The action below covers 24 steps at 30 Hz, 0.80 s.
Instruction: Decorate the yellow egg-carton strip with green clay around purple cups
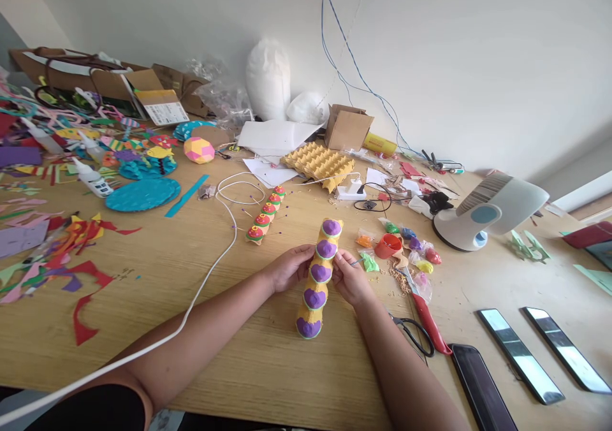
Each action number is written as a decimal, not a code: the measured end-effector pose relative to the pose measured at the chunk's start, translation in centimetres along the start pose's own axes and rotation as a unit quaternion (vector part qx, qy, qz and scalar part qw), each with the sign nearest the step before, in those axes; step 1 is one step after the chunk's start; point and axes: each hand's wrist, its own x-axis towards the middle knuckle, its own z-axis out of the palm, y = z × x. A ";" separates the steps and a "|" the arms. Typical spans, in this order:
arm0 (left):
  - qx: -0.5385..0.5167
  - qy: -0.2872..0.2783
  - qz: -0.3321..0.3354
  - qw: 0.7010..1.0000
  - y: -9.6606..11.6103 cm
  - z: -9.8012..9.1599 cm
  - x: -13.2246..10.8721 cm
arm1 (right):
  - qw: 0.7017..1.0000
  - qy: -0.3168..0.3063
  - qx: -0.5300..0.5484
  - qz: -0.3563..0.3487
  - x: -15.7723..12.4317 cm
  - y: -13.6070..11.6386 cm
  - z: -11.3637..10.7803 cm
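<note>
A yellow egg carton strip (310, 316) stretches away from me above the wooden table, its row of cups capped with purple clay edged in pale green. My left hand (289, 269) has its fingers closed on the strip's left side. On the opposite side my right hand (352, 279) grips it too, and a thin dark stick pokes out by those fingers. Farther off lies another egg carton strip (262, 218) with red and green caps and pins sticking out of its sides. Clay packets, including a light green one (370, 262), surround a red-orange cup (388, 246) to the right.
A white cable (210, 278) crosses my left forearm. Scissors (415, 335), a red-handled knife (430, 322) and phones (521, 354) lie on the right. A white fan (492, 211) stands behind them. Paper scraps (86, 278) and glue bottles (92, 177) cover the left; an egg tray (318, 161) is behind.
</note>
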 end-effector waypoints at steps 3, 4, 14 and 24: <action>-0.001 0.004 -0.004 1.000 0.0 0.0 0.0 | 1.000 -0.003 0.008 -0.004 0.0 0.1 0.0; -0.001 0.005 -0.004 1.000 0.0 0.0 0.0 | 1.000 -0.004 0.010 -0.004 0.1 0.1 -0.1; 0.012 0.012 -0.002 1.000 0.1 0.3 -0.1 | 0.999 -0.024 0.030 0.006 0.2 0.0 -0.3; 0.033 -0.010 -0.004 0.999 0.1 0.1 -0.2 | 0.997 -0.037 0.064 0.037 0.3 -0.2 -0.7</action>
